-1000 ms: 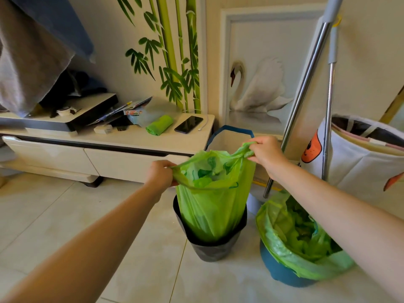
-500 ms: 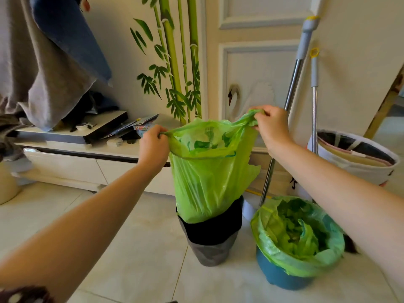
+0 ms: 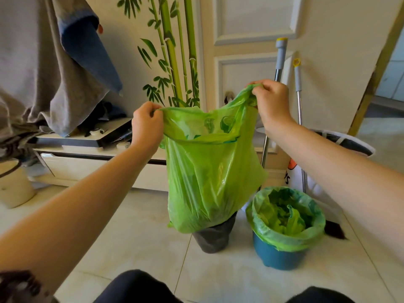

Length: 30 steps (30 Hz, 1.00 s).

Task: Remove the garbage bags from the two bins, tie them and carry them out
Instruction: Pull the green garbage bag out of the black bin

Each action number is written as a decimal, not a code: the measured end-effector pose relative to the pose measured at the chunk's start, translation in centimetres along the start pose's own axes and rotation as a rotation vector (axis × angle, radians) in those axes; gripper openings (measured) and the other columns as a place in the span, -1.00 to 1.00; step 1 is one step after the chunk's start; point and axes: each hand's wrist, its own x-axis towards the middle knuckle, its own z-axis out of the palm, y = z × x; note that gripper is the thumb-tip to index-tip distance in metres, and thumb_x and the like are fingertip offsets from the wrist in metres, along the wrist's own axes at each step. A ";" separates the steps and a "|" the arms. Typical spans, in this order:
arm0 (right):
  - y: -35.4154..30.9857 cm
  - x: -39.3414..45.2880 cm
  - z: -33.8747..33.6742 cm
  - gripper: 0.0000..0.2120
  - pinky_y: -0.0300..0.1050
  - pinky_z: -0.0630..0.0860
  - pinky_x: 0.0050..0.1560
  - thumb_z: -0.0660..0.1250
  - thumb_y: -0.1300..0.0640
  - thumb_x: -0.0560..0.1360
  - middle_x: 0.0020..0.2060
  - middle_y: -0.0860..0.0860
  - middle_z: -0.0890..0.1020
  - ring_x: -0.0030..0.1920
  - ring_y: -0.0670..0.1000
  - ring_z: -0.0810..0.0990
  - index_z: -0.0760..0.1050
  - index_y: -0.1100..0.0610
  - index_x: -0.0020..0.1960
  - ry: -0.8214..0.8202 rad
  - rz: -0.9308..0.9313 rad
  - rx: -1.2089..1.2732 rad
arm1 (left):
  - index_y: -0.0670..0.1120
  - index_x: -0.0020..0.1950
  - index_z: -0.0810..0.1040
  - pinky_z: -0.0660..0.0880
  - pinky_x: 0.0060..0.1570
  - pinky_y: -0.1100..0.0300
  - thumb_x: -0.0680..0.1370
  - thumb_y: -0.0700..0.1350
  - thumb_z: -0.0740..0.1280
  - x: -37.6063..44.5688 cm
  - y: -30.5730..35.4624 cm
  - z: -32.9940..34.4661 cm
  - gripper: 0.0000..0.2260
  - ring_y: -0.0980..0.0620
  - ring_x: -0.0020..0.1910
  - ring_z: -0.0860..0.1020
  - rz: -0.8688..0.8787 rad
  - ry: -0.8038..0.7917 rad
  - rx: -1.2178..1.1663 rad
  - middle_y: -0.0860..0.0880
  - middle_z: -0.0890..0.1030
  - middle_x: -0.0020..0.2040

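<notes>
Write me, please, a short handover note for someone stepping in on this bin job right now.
Left hand and right hand each grip one side of the lifted bag's rim.
Its bottom hangs at the mouth of the dark bin, nearly clear.
The second bag sits in the blue bin, its rim folded over the edge.
Done: first bag almost out.
Left: tie it, pull and tie the second, carry both out.

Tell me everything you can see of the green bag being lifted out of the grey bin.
The green bag is thin, glossy, translucent plastic, creased, with darker green print near its mouth. It hangs upright, mouth stretched open, the left hand and right hand each gripping a top edge. Its bottom hangs at the rim of the dark grey bin, mostly out; whether it is fully clear cannot be told. Contents are not discernible.
</notes>
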 end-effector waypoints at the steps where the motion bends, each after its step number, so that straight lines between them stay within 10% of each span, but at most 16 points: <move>1: -0.1 -0.6 -0.2 -0.79 -0.01 0.54 -0.19 0.19 0.33 0.36 -0.36 0.10 0.57 -0.25 0.07 0.56 0.57 0.16 -0.31 -0.006 -0.002 -0.002 | -0.08 -0.13 0.50 0.34 -0.42 0.25 0.56 -0.26 0.12 -0.4 0.0 -0.2 -0.80 0.11 -0.39 0.36 -0.002 -0.008 0.004 0.05 0.42 -0.33; 7: 0.4 -4.8 -2.0 -0.72 -0.11 0.15 -0.37 0.19 0.19 0.29 -0.57 -0.06 0.17 -0.44 0.00 0.18 0.18 0.08 -0.53 -0.033 0.022 -0.112 | -0.18 -0.15 0.55 0.37 -0.31 0.21 0.55 -0.21 0.17 -3.5 -1.7 -0.8 -0.81 0.08 -0.34 0.37 -0.034 -0.102 0.073 -0.01 0.43 -0.33; 11: 3.9 -7.8 -3.1 -0.67 -0.04 0.26 -0.32 0.24 0.08 0.27 -0.43 0.15 0.27 -0.36 0.06 0.28 0.35 0.38 -0.39 -0.109 0.157 -0.257 | -0.15 -0.32 0.50 0.29 -0.34 0.17 0.48 -0.20 0.22 -5.9 -5.3 -0.5 -0.82 0.02 -0.38 0.33 -0.108 -0.198 0.158 -0.07 0.39 -0.39; 19: 12.7 -12.0 -4.8 -0.74 -0.20 0.45 -0.35 0.25 0.20 0.40 -0.49 0.13 0.30 -0.47 0.08 0.42 0.28 0.18 -0.43 -0.262 0.529 -0.485 | -0.29 -0.30 0.55 0.45 -0.31 0.13 0.47 -0.19 0.25 -9.0 -14.3 0.2 -0.78 -0.09 -0.43 0.46 -0.367 -0.359 0.341 -0.15 0.48 -0.42; 23: 16.0 -12.5 -4.7 -0.83 0.13 0.67 -0.19 0.23 0.26 0.46 -0.28 0.21 0.58 -0.22 0.20 0.70 0.48 0.22 -0.29 -0.247 0.709 -0.432 | -0.33 -0.18 0.58 0.46 -0.34 0.18 0.48 -0.19 0.23 -9.1 -17.9 0.4 -0.77 -0.09 -0.47 0.51 -0.474 -0.287 0.360 -0.14 0.50 -0.39; 30: 20.5 -13.5 -4.2 -0.82 0.15 0.66 -0.17 0.23 0.31 0.49 -0.14 0.29 0.65 -0.18 0.18 0.70 0.58 0.37 -0.05 -0.288 0.763 -0.530 | -0.31 -0.17 0.59 0.63 -0.07 -0.10 0.47 -0.23 0.23 -8.4 -23.5 0.5 -0.82 -0.11 -0.36 0.54 -0.622 -0.238 0.285 -0.17 0.54 -0.33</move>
